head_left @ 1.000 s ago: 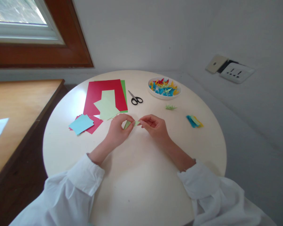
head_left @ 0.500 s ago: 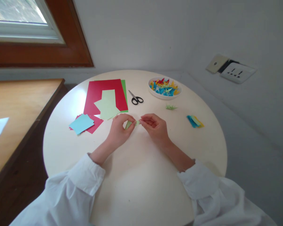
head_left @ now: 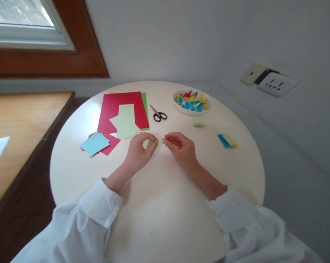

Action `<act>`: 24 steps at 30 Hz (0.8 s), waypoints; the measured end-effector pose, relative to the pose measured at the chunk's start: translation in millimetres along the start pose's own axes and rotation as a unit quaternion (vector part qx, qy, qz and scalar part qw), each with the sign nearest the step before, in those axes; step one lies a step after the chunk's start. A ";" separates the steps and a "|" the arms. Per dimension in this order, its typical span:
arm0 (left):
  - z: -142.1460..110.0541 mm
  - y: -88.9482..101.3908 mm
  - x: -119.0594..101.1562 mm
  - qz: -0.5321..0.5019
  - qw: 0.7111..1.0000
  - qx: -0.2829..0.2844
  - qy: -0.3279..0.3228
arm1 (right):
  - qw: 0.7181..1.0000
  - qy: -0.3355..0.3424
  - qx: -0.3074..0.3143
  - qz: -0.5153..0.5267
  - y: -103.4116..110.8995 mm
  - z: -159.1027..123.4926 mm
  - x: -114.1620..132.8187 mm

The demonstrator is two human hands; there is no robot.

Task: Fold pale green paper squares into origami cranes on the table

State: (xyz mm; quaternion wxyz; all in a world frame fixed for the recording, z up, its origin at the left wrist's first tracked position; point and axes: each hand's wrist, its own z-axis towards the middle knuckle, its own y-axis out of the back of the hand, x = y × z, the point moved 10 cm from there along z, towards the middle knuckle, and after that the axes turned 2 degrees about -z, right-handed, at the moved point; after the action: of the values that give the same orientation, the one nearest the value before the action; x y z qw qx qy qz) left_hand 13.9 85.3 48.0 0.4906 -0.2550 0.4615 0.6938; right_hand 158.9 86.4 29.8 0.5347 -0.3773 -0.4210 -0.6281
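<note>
Between my hands is a small piece of light green paper [head_left: 159, 143], apparently folded. My left hand [head_left: 141, 151] pinches it between thumb and forefinger, and part of it shows under those fingers. From the other side, my right hand [head_left: 182, 149] grips its right end with thumb and fingertips, the other fingers curled in. My fingers cover much of the paper, so its exact shape is hidden. A small light green folded paper piece [head_left: 200, 125] lies on the table beyond my right hand.
The round white table [head_left: 165, 219] bears scissors [head_left: 158, 114], red sheets [head_left: 107, 109] with pale green paper [head_left: 126, 120], light blue squares [head_left: 95, 143], and blue and yellow paper strips [head_left: 227, 141]. A white dish [head_left: 192, 113] holds many colourful folded paper pieces.
Hardly anything differs. Slightly more of the light green paper shows between my fingertips; both hands stay in the same place.
</note>
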 end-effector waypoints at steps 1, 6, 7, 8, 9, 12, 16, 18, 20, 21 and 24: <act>-0.1 -0.1 0.0 -0.001 1.000 0.000 0.000 | 1.000 0.000 -0.002 -0.001 0.2 0.0 0.0; -0.6 -0.2 0.8 -0.001 1.000 -0.003 0.001 | 1.000 0.004 -0.006 0.003 0.2 0.3 -0.6; -0.6 -0.2 1.0 -0.003 1.000 -0.002 0.003 | 1.000 0.006 -0.006 0.003 0.3 0.3 -0.4; -0.6 -0.1 1.4 -0.005 1.000 -0.003 0.006 | 1.000 0.008 -0.007 0.004 0.5 0.3 -0.1; -0.6 0.0 1.9 -0.007 1.000 -0.003 0.010 | 1.000 0.009 -0.008 0.005 0.7 0.3 0.3; -0.5 -0.3 3.4 -0.017 1.000 -0.002 0.021 | 1.000 0.011 -0.011 0.008 1.2 0.1 1.1; -0.6 -0.7 4.5 -0.026 0.999 -0.001 0.025 | 1.000 0.006 -0.010 -0.002 1.3 0.2 0.3; -0.7 -1.1 4.9 -0.030 0.999 0.000 0.026 | 1.000 0.007 -0.011 -0.004 1.5 0.4 0.3; -0.7 -1.1 5.0 -0.033 0.999 0.000 0.028 | 1.000 0.009 -0.011 -0.004 1.8 0.7 0.6; -0.7 -1.0 5.0 -0.033 0.999 0.000 0.030 | 1.000 0.009 -0.011 -0.004 1.8 0.8 0.7; -0.5 -0.8 4.4 -0.032 0.999 0.001 0.032 | 1.000 0.005 -0.013 -0.006 1.8 1.0 0.1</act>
State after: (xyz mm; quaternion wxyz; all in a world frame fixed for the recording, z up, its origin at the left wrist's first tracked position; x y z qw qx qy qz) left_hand 12.9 86.9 43.9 0.4978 -0.2910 0.4689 0.6691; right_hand 160.8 87.1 30.5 0.5283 -0.3786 -0.4126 -0.6382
